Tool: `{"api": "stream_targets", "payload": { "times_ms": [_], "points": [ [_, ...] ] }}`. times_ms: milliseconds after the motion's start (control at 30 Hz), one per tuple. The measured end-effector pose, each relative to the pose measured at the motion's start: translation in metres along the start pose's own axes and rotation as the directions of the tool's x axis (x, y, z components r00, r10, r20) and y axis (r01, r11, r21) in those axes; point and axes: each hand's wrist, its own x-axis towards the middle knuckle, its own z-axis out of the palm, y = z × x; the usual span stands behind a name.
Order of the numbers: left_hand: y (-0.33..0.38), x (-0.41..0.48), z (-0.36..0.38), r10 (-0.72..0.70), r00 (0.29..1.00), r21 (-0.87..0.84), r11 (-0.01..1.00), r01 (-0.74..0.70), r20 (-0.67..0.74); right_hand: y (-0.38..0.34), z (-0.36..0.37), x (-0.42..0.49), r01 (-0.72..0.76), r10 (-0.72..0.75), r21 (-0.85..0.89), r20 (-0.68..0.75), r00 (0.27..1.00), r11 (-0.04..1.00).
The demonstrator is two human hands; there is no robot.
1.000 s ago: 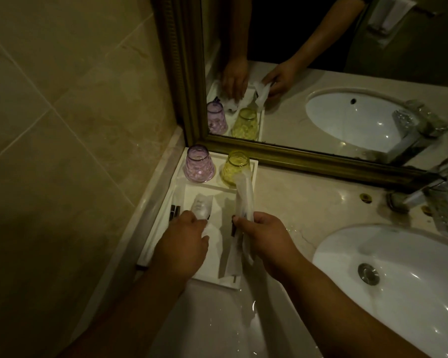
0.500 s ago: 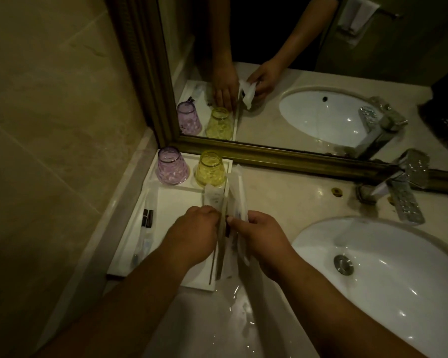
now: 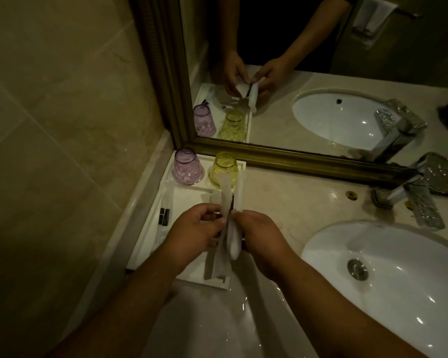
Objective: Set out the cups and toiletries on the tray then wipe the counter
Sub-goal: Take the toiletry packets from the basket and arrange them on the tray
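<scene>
The left hand [image 3: 194, 229] and right hand [image 3: 259, 236] have come closer together since a moment ago, and both now pinch long white packets [image 3: 230, 228] over the white tray [image 3: 150, 228]. The purple cup [image 3: 186, 165] and yellow cup [image 3: 224, 170] stay at the tray's back.

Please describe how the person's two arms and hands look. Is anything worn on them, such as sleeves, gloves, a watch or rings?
The left hand and the right hand are bare, with no gloves. Both forearms are uncovered up to the picture's edge, so no sleeves show there. No watch, bracelet or ring is visible, though the light is dim. In the mirror, a dark short sleeve appears on one upper arm.
</scene>
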Motion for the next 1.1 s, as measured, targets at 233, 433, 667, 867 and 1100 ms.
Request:
{"api": "stream_targets", "payload": {
  "times_ms": [233, 433, 667, 867, 1100],
  "points": [
    [-0.009, -0.001, -0.022, -0.025, 0.959, 0.061, 0.997, 0.044, -0.281, 0.002, 0.007, -0.003, -0.007, 0.007, 0.013, -0.012, 1.000, 1.000],
    [-0.032, -0.011, -0.035, 0.369, 0.921, 0.908, 0.417, -0.041, -0.127, 0.006, 0.015, -0.007, -0.027, 0.027, -0.003, -0.013, 1.000, 1.000],
    [-0.048, -0.009, -0.040, 0.326, 0.942, 0.978, 0.161, -0.132, 0.074, 0.011, 0.024, -0.010, -0.027, 0.027, -0.008, 0.001, 1.000, 1.000],
    [-0.030, -0.009, -0.059, 0.261, 0.965, 0.999, -0.040, -0.024, 0.034, 0.014, 0.026, -0.010, -0.015, 0.015, -0.027, 0.010, 1.000, 1.000],
    [-0.027, -0.004, -0.066, 0.393, 0.919, 0.995, 0.077, -0.063, 0.028, 0.015, 0.030, -0.009, 0.005, -0.004, -0.046, 0.019, 1.000, 0.999]
  ]
}}
